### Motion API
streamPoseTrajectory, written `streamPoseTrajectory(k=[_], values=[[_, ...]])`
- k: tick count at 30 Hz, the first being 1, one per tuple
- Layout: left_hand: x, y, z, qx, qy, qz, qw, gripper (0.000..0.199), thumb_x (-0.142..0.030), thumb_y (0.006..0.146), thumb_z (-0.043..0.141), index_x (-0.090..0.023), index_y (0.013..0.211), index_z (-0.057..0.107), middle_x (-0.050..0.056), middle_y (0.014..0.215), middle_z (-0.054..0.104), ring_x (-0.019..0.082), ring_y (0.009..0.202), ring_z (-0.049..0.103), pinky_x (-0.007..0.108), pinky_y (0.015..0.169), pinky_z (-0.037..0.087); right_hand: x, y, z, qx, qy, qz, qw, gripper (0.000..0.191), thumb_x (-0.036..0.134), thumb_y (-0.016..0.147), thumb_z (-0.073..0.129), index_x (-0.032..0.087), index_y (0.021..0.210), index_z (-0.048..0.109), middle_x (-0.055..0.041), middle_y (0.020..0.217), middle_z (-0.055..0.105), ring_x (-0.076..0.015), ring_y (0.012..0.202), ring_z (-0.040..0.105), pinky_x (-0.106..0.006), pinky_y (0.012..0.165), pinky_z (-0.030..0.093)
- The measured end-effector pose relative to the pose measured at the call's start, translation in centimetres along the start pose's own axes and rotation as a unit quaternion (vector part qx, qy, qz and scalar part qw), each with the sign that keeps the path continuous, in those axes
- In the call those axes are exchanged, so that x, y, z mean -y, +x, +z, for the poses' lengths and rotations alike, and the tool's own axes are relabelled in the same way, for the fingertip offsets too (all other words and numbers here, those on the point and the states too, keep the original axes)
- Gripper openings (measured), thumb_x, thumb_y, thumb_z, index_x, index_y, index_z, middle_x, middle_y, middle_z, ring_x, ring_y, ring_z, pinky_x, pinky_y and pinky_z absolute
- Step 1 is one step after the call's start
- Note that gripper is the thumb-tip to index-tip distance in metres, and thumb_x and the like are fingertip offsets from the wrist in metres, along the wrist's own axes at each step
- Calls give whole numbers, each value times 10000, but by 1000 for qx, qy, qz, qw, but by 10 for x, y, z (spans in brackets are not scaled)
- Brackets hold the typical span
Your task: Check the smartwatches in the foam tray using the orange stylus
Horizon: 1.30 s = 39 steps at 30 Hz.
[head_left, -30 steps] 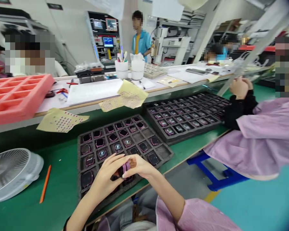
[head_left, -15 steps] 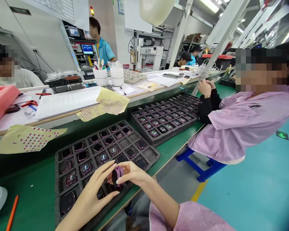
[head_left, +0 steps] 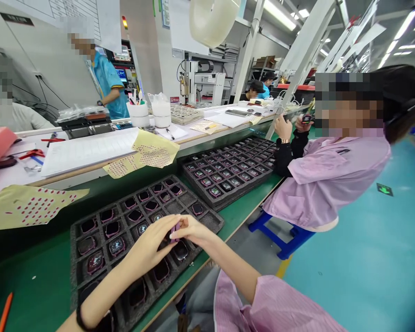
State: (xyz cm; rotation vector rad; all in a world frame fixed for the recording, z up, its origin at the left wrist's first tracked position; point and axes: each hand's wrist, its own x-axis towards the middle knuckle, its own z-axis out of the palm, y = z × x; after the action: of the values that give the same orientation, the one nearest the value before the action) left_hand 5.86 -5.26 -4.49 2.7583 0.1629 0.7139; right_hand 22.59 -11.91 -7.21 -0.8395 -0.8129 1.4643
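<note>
Above the near foam tray (head_left: 217,222), a small purple-cased smartwatch (head_left: 174,232) is held between my two hands. My right hand (head_left: 192,229) pinches its near side between thumb and fingers. From the left, my left hand (head_left: 154,242) curls around it, fingers over the top and thumb below. Only a narrow strip of the purple case shows; its screen is hidden behind the fingers. Beneath, in the tray's compartments, lie several more smartwatches (head_left: 116,246), some with lit dials and others dark.
A second foam tray (head_left: 224,196) of watches lies beyond. A co-worker in a pink shirt (head_left: 325,180) sits to the right on a blue stool (head_left: 280,235). A shelf edge with yellow dotted sheets (head_left: 155,150) overhangs the bench. An orange pen (head_left: 5,311) lies at left.
Both hands have drawn closer together around the smartwatch, which now shows less and looks turned edge-on. The view has shifted slightly. The co-worker at right now holds up a watch.
</note>
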Motion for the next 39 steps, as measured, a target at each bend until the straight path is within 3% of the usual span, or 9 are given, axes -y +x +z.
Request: streamPoseTrajectory(k=[7,12,15,20,28,39], values=[[55,62,43,-43,-99,-40,993,652,-219,853,593,-235,1442,316,130,1447,441,259,1331,437,479,1113,382,44,39,-55,-61,-46,20,997,425,236,431,884,155,814,720,-11,772,728,-145,707,693,-276,754,545],[90,82,79,-69,-172,-97,978,585,-192,817,607,-214,1373,427,123,1389,506,253,1281,491,455,1085,405,48,72,-99,-72,-87,66,991,355,188,476,869,137,794,720,-68,791,750,-178,737,715,-289,768,555],[101,89,93,-82,-175,-124,973,585,-145,778,617,-180,1341,462,146,1360,531,263,1256,514,464,1078,401,43,87,-111,-75,-111,85,987,282,159,522,850,147,768,714,-63,765,750,-171,704,712,-298,771,564],[103,83,100,-75,-174,-128,973,640,-131,749,646,-190,1355,450,136,1364,537,254,1250,520,439,1072,404,31,91,-110,-61,-128,89,986,297,172,520,855,153,780,711,-62,783,751,-191,743,720,-295,749,579],[100,56,85,-61,-160,-122,978,566,-233,822,634,-189,1353,445,132,1367,535,239,1255,511,420,1063,417,24,81,-103,-31,-117,89,989,403,232,505,868,153,874,727,-95,905,758,-214,796,728,-320,788,575],[91,56,81,-70,-123,-117,983,520,-215,809,635,-199,1306,483,103,1327,572,229,1219,532,402,1046,433,22,78,-101,-22,-111,88,990,419,237,501,867,163,891,733,-82,866,763,-218,811,727,-350,837,568]])
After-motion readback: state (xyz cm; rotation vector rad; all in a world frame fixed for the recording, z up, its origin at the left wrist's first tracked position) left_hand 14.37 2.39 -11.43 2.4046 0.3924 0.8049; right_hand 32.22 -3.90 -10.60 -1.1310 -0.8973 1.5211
